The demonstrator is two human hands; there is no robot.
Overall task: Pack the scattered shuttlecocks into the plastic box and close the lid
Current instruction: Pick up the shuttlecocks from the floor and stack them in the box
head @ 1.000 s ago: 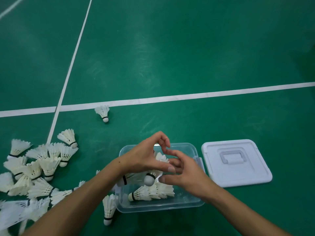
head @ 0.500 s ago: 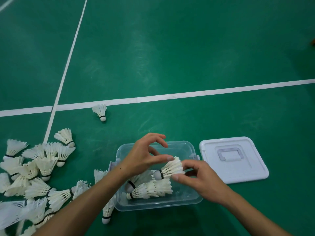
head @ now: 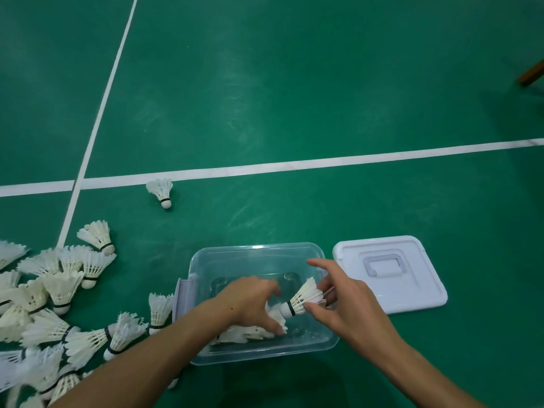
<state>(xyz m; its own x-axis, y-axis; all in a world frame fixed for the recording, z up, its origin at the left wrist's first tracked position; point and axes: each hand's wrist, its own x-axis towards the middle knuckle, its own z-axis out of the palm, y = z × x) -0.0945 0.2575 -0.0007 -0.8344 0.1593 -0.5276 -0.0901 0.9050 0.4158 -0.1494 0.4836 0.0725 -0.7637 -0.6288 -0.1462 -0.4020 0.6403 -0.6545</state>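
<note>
A clear plastic box (head: 253, 254) stands open on the green floor. My left hand (head: 250, 301) reaches down inside it, fingers pressed on shuttlecocks in the box (head: 250, 332). Over the box's right side, my right hand (head: 341, 304) pinches one white shuttlecock (head: 303, 298) by its feathers, cork pointing left. The white lid (head: 412, 293) lies flat on the floor just right of the box, handle up. A pile of shuttlecocks (head: 53, 304) is scattered to the left of the box.
A single shuttlecock (head: 161, 191) lies apart near the white court line (head: 294, 164). A brown wooden piece (head: 532, 73) pokes in at the right edge. Green court floor stretches beyond the box.
My left hand has dropped from above the held shuttlecock down onto the ones in the box. My right hand has shifted right, still holding its shuttlecock.
</note>
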